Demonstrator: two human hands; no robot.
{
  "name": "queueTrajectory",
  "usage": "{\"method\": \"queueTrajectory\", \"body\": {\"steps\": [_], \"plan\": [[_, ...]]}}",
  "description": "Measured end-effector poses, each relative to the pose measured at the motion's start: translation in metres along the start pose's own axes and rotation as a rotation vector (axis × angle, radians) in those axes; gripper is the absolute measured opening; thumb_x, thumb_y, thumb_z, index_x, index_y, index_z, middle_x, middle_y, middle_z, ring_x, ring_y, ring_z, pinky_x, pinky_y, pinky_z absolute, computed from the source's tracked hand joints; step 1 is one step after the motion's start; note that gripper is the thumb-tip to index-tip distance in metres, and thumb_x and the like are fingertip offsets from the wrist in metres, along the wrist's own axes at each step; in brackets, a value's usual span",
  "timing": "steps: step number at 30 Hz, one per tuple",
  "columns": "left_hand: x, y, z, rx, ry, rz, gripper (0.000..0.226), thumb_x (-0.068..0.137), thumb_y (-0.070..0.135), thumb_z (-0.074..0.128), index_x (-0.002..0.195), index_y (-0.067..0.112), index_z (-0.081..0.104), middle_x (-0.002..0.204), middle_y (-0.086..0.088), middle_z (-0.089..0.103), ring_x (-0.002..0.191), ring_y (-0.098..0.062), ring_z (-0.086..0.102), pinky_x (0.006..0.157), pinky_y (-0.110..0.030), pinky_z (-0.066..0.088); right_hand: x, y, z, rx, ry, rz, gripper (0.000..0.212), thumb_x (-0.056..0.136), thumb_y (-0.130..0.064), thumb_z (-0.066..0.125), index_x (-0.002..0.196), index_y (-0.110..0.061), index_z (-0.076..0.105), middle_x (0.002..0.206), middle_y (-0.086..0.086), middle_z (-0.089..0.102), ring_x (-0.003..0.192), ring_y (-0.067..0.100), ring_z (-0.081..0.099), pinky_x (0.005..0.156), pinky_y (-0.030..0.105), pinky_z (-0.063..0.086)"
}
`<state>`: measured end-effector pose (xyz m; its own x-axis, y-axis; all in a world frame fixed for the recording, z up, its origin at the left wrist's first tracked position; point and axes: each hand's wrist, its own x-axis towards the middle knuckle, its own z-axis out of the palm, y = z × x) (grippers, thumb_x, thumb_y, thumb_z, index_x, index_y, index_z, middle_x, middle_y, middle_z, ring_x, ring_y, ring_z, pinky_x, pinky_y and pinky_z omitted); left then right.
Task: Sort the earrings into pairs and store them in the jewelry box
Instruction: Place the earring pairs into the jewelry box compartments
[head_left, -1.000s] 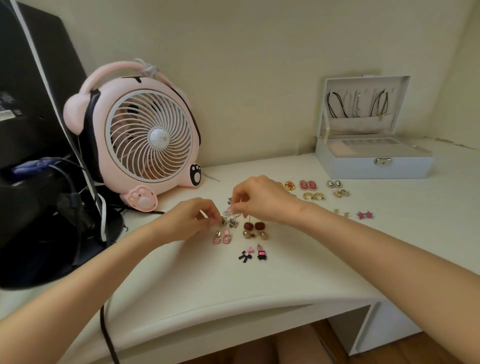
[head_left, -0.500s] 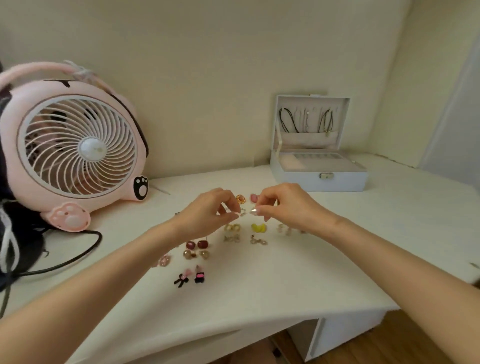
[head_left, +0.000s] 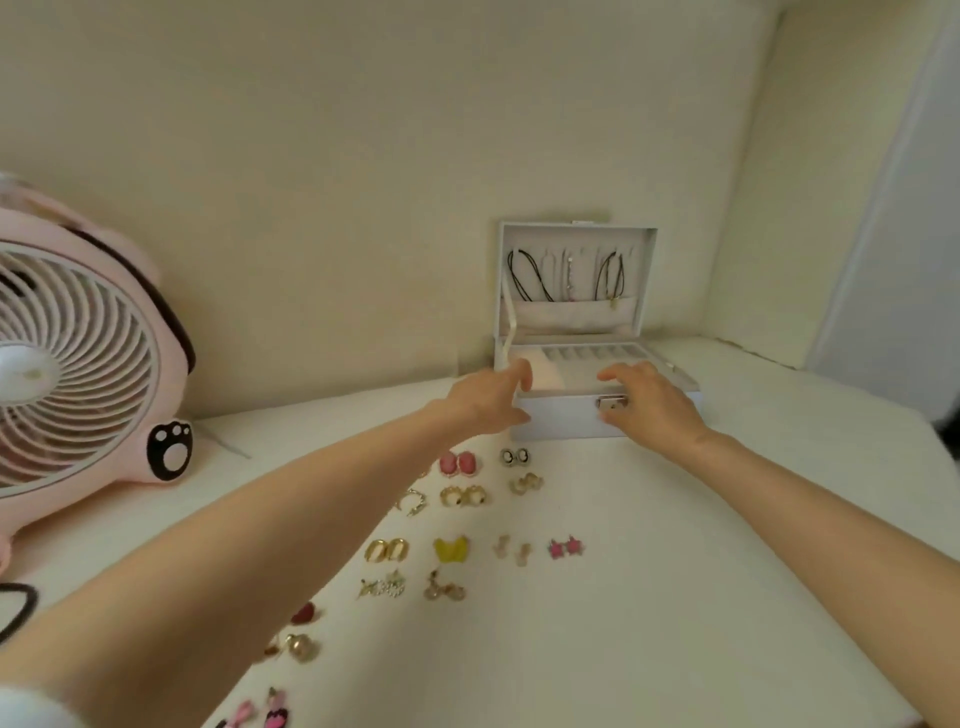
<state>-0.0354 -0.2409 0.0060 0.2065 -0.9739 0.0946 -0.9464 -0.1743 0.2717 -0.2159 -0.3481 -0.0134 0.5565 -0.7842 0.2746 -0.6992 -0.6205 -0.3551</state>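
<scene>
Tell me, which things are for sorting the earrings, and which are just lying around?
For the job: white jewelry box with open lid; pink oval earrings; yellow butterfly-shaped earrings; gold hoop earrings; pink star earrings; left hand and right hand, both at the box's front.
Just lying about: round pink plastic fan; black cord necklaces hanging in the lid.

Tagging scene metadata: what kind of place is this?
Probably a home desk corner: white desk against a cream wall, pink paw-print desk fan, open white jewelry box holding necklaces.
</scene>
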Motion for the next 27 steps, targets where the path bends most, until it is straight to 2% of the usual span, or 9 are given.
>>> {"method": "queueTrajectory", "body": {"steps": [4, 7, 10, 15, 20, 25, 27], "plan": [[0.015, 0.0, 0.009, -0.066, 0.029, 0.026, 0.026, 0.09, 0.023, 0.057, 0.105, 0.011, 0.041, 0.088, -0.011, 0.058, 0.073, -0.025, 0.056, 0.071, -0.037, 0.049, 0.011, 0.009, 0.009, -0.067, 0.096, 0.045, 0.033, 0.087, -0.031, 0.062, 0.115, -0.016, 0.053, 0.125, 0.008, 0.044, 0.108, 0.03, 0.053, 0.08, 0.033, 0.042], [0.02, -0.003, 0.012, -0.101, 0.097, 0.031, 0.022, 0.088, 0.019, 0.061, 0.093, 0.011, 0.041, 0.081, -0.011, 0.055, 0.074, -0.029, 0.059, 0.07, -0.038, 0.05, 0.013, 0.01, 0.012, -0.039, 0.163, 0.072, 0.033, 0.081, -0.03, 0.069, 0.104, -0.013, 0.054, 0.119, 0.01, 0.046, 0.102, 0.033, 0.055, 0.074, 0.033, 0.04], [0.022, -0.006, 0.011, -0.063, 0.11, 0.05, 0.023, 0.087, 0.019, 0.062, 0.092, 0.007, 0.044, 0.08, -0.013, 0.057, 0.075, -0.032, 0.061, 0.071, -0.04, 0.051, 0.014, 0.01, 0.014, 0.051, 0.173, 0.08, 0.036, 0.072, -0.026, 0.077, 0.096, -0.012, 0.054, 0.112, 0.01, 0.048, 0.096, 0.034, 0.055, 0.074, 0.034, 0.042], [0.023, -0.006, 0.011, -0.054, 0.107, 0.081, 0.022, 0.088, 0.019, 0.062, 0.095, 0.005, 0.047, 0.071, -0.007, 0.056, 0.067, -0.029, 0.064, 0.064, -0.034, 0.051, 0.013, 0.008, 0.015, 0.1, 0.187, 0.088, 0.039, 0.07, -0.023, 0.08, 0.097, -0.01, 0.054, 0.113, 0.01, 0.048, 0.096, 0.033, 0.055, 0.078, 0.037, 0.046], [0.016, -0.021, 0.004, -0.056, 0.105, 0.068, 0.021, 0.087, 0.019, 0.063, 0.086, 0.01, 0.044, 0.06, 0.0, 0.054, 0.05, -0.014, 0.055, 0.05, -0.024, 0.041, 0.007, -0.005, 0.021, 0.047, 0.211, 0.054, 0.041, 0.072, -0.03, 0.077, 0.1, -0.012, 0.054, 0.113, 0.009, 0.048, 0.094, 0.031, 0.055, 0.072, 0.032, 0.041], [0.004, -0.029, 0.002, -0.048, 0.114, 0.071, 0.021, 0.086, 0.02, 0.064, 0.088, 0.01, 0.046, 0.058, 0.001, 0.056, 0.049, -0.011, 0.056, 0.049, -0.022, 0.042, -0.003, -0.016, 0.026, 0.003, 0.233, 0.054, 0.041, 0.073, -0.032, 0.076, 0.101, -0.013, 0.053, 0.113, 0.008, 0.049, 0.093, 0.032, 0.056, 0.069, 0.03, 0.038], [0.001, -0.023, 0.004, -0.06, 0.129, 0.085, 0.021, 0.086, 0.02, 0.064, 0.089, 0.008, 0.047, 0.059, -0.001, 0.057, 0.051, -0.016, 0.058, 0.054, -0.027, 0.047, -0.006, -0.012, 0.021, 0.024, 0.236, 0.066, 0.04, 0.072, -0.03, 0.077, 0.1, -0.013, 0.054, 0.113, 0.008, 0.049, 0.094, 0.032, 0.055, 0.069, 0.03, 0.038]]}}
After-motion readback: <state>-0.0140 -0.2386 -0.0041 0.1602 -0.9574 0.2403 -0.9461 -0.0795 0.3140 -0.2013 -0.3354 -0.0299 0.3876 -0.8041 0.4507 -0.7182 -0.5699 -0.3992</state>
